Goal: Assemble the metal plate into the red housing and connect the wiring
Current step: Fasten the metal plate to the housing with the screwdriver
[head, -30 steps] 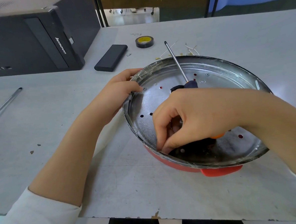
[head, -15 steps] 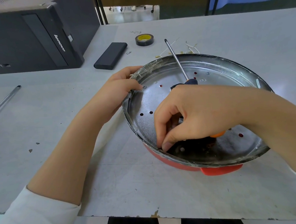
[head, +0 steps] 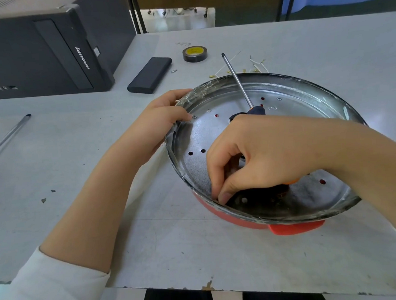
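The left hand point(head: 165, 119) is gripping the metal plate point(head: 289, 98) at its taped rim; the right hand point(head: 258, 160) is pinching something small near its front edge. The thin, stiff plate is likely sharp-edged, so the rim looks safest.

Premises: office-type repair workspace. Evidence: worn grey worktable point(head: 80, 138), black Lenovo desktop computer point(head: 47, 54) far left, roll of insulating tape point(head: 194, 54), loose wire offcuts point(head: 256, 65), chair castors beyond.

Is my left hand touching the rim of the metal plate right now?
Touching. The head view shows the left hand gripping the far-left rim of the metal plate, fingers curled over the edge and the thumb resting inside it, with no gap.
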Demonstrator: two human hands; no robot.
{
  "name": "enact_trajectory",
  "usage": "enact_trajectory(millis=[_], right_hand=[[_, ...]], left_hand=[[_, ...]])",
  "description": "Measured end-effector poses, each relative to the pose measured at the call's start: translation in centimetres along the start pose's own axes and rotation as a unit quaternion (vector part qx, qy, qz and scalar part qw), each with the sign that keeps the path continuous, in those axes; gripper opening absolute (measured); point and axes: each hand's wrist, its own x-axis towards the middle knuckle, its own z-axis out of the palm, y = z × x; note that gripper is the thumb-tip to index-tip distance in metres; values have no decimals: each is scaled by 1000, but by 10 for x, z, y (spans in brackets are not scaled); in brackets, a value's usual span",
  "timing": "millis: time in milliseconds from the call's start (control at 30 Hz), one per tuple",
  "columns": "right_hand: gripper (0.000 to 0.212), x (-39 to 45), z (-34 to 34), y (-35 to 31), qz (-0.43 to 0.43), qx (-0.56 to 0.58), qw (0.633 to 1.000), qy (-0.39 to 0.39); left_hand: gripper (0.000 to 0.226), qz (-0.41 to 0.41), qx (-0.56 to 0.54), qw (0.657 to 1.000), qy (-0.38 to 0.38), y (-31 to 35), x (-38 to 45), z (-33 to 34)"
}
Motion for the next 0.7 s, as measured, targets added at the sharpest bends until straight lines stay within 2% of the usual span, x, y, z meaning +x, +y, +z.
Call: enact_trajectory(millis=[167,267,700], right_hand=[[10,0,1,-1,8,-12,1000,11],[15,-1,2,-2,8,-10,1000,16],[13,3,-3,13,-6,65,998,-11]], left_hand=[[47,1,-9,1000,-2,0,0,0],[45,2,-7,1000,0,0,0,0],[44,4,7,1000,-3,0,1,-1]])
